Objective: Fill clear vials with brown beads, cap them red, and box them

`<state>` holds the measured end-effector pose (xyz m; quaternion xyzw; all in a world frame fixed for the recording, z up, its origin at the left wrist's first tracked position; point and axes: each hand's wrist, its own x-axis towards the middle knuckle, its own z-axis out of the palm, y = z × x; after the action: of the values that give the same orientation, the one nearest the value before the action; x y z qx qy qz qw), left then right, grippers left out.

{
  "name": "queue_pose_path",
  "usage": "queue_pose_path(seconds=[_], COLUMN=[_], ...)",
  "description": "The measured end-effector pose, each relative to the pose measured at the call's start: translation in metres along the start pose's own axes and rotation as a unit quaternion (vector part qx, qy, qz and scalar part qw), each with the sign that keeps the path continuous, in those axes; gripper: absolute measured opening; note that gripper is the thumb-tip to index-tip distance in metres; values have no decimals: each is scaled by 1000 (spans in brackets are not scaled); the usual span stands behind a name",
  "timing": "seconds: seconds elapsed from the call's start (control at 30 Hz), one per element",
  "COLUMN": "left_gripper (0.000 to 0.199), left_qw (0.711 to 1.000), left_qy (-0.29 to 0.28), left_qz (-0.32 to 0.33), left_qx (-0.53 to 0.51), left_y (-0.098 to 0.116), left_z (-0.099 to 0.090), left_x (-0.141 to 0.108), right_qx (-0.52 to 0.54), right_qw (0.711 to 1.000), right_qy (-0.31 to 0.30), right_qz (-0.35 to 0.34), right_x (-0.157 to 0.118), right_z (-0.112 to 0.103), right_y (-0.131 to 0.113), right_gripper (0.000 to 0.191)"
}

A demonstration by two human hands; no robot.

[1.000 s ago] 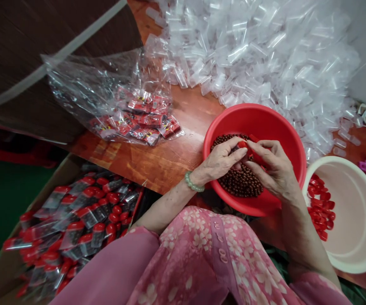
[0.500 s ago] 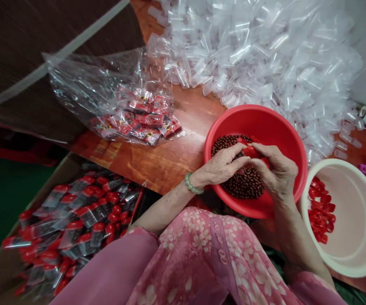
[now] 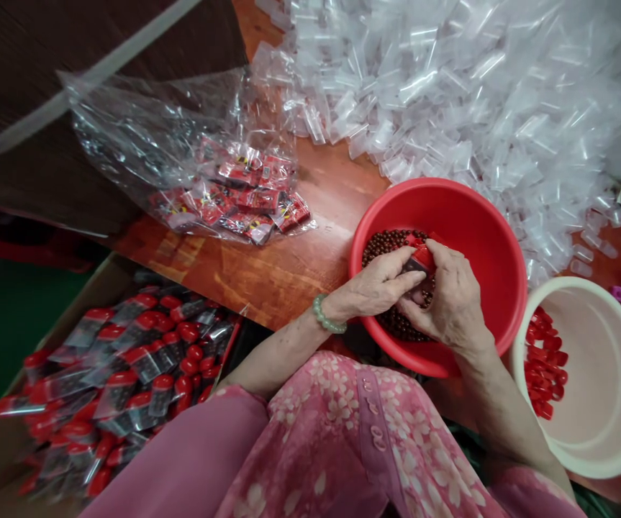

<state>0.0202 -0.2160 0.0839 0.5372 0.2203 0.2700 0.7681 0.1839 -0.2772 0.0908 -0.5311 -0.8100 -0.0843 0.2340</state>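
Observation:
Over the red basin [image 3: 496, 252], my left hand [image 3: 386, 283] is closed round a small clear container [image 3: 414, 267] whose contents look dark. A red cap [image 3: 423, 253] sits at its upper end. My right hand [image 3: 447, 298] is closed on the same container from the right, fingertips at the cap and thumb low near the body. Part of the container is hidden by my fingers. Beneath both hands lie shiny brown beads [image 3: 383, 244] in the basin, with some red pieces at their far side.
A cream bucket [image 3: 606, 381] with red caps [image 3: 545, 363] stands at the right. Clear empty containers [image 3: 440, 93] are heaped behind. A plastic bag with red packets [image 3: 250, 194] lies on the wooden table [image 3: 326, 194]. At lower left, a carton holds red-capped containers [image 3: 142, 367].
My right hand has shifted left and turned, its thumb now lower under the container. The red cap now shows at the container's end. My left hand has barely moved.

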Motion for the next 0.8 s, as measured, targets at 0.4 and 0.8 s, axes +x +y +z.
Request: queue_pose_path(seconds=[0.4,0.8], left_gripper=[12,31], left_qw=[997,995], left_qy=[20,42], left_qz=[29,59], left_qx=[69,-66], left_y=[-6,-9], left_z=[1,1], left_x=[1,9], right_qx=[-35,14], right_qw=[996,999], right_qy=[67,41], right_qz=[-39,24], right_x=[-1,-1], right_z=[5,6], right_y=[5,1], right_gripper=[73,87])
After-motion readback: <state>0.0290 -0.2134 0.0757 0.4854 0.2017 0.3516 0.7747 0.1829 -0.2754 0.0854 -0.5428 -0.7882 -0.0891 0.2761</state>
